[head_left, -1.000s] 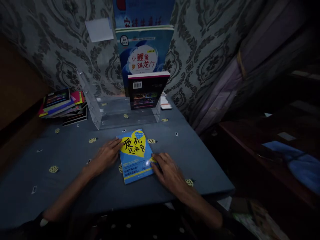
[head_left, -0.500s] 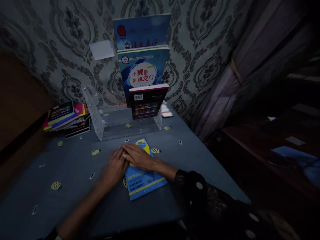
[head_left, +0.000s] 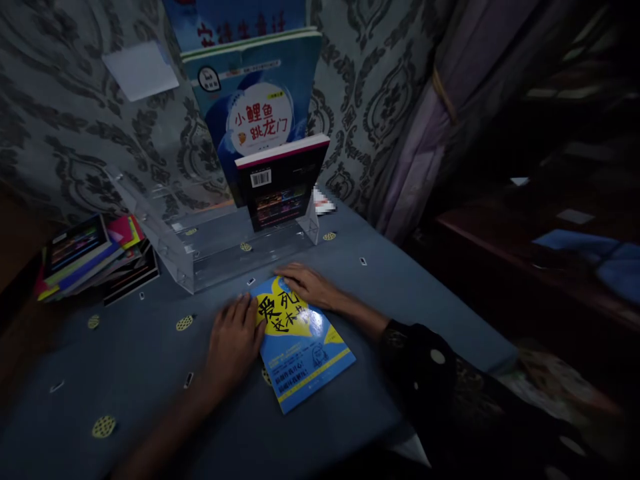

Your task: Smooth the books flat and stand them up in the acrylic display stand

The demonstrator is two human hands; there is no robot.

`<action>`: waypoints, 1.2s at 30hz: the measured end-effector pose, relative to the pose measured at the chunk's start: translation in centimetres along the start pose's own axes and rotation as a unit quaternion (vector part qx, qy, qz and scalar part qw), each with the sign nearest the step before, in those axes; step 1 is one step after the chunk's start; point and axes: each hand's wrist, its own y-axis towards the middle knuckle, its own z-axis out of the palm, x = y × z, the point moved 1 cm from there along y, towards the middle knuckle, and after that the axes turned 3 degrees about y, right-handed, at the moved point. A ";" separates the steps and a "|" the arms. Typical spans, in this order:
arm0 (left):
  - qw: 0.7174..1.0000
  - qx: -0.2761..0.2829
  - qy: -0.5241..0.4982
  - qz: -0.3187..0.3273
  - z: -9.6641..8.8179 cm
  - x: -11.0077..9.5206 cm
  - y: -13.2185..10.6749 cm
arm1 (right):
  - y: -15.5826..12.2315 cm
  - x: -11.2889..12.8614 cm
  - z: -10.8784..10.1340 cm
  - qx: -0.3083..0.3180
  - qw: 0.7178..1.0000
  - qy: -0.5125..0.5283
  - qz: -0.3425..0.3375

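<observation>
A blue book (head_left: 307, 357) with a yellow heart and black lettering on its cover lies flat and closed on the table. My left hand (head_left: 234, 341) rests palm down along its left edge, fingers stretched out on the tablecloth and thumb at the cover's side. Across the book's upper right edge lies my right hand (head_left: 311, 287), its fingers extended over the top corner. Neither hand is closed around the book. Beyond them stands a clear acrylic book rack (head_left: 187, 270). It holds a black book (head_left: 283, 187), a blue-green picture book (head_left: 263, 77) and another blue book (head_left: 240, 17) upright.
A pile of books (head_left: 83, 257) sits left of the rack. The patterned tablecloth (head_left: 150, 360) covers the table, whose right edge runs diagonally. Behind are patterned wallpaper (head_left: 80, 157) with a white card (head_left: 143, 70) and a tied curtain (head_left: 425, 133).
My hands, previously overlapped on the blue book, have parted to its left and upper right edges, uncovering the heart. The camera view has moved closer and tilted down.
</observation>
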 end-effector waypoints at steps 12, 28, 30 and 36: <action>0.997 -0.019 -0.068 0.008 0.8 1.2 -0.5 | 0.1 -0.3 -0.8 -0.085 0.983 0.138 0.091; 0.994 0.020 -0.104 -0.007 0.7 -1.2 2.7 | 0.0 -1.1 -1.6 -0.073 0.977 0.177 0.095; 0.994 0.026 -0.109 -0.010 0.8 -2.2 3.7 | 0.0 -1.1 -1.6 -0.075 0.976 0.179 0.095; 0.990 0.032 -0.138 -0.019 1.6 -4.7 5.8 | -0.3 -1.3 -1.7 -0.093 0.969 0.206 0.104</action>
